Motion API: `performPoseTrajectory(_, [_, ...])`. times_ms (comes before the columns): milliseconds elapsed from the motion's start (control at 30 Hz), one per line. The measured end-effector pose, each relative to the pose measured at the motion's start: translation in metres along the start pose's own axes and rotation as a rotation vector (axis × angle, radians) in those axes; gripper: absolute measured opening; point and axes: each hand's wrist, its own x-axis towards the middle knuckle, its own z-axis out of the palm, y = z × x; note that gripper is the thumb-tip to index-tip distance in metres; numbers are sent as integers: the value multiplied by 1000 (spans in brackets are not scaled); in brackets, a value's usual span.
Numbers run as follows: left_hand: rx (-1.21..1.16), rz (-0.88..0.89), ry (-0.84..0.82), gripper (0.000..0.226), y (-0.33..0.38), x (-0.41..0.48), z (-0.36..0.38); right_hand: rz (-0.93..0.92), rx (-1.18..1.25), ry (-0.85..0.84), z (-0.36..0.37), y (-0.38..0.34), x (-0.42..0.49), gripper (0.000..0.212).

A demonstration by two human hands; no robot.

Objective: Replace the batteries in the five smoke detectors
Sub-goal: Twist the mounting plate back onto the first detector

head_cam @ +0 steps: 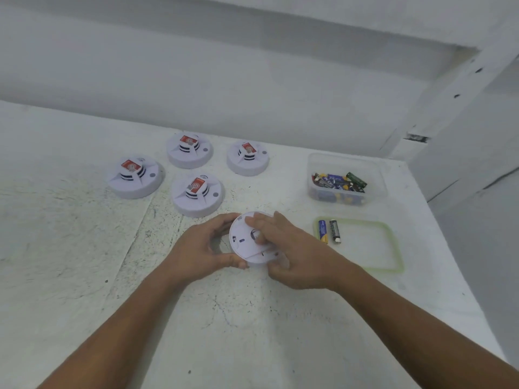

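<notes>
Centre of frame: white smoke detector [242,242], underside up, gripped at its rim by left hand [200,249]; right hand [290,255] curled over its back plate. Probably light, rigid, slippery plastic; best held by the rim.

Held detector [238,248] partly covered by right hand [292,248]; tub batteries [338,182] blurred (labels unreadable); forearms [126,327] cut by bottom edge

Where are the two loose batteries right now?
Head view, right side: the two batteries lie side by side at the left end of the lid, nearer than the tub and right of the right hand.
</notes>
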Motion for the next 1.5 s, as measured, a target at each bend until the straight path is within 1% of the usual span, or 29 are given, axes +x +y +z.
performPoseTrajectory(67, [-5,-7,-16,84,1,0,-2,-53,-126,-6,5,5,-1,63])
performPoseTrajectory(133, [-26,-7,-21,80,2,0,-2,-36,-120,9,8,9,0,63])
performPoseTrajectory(200, [-119,-24,-22,73,6,-1,-2,17,44,53,4,9,1,54])
performPoseTrajectory(267, [-220,-41,-19,60,13,-3,-1,125,264,92,-3,6,1,41])
performPoseTrajectory(333, [-229,-24,5,46,24,-3,0,186,406,172,-7,5,3,29])
performPoseTrajectory(433, [-254,-43,112,41,33,-1,1,237,598,322,-12,3,10,14])
performPoseTrajectory(533, [-298,-66,177,29,35,4,7,284,827,431,-15,2,15,16])
performPoseTrajectory(667, [-350,-86,259,34,35,12,12,354,1012,501,-19,0,19,16])
performPoseTrajectory(733, [-379,-93,274,30,36,16,13,361,1052,512,-20,0,19,20])
performPoseTrajectory(800, [-423,-91,288,19,39,19,15,365,1083,523,-20,1,18,22])
performPoseTrajectory(833, [-440,-88,295,17,41,21,15,364,1092,527,-20,1,18,23])
performPoseTrajectory(1100, [-543,-126,338,17,50,27,20,383,1113,541,-22,1,21,26])
performPoseTrajectory(1233, [-579,-124,358,14,55,30,19,364,1132,550,-24,1,24,27])
performPoseTrajectory(1500, [-614,-112,339,12,54,36,6,395,1162,615,-21,-4,33,27])
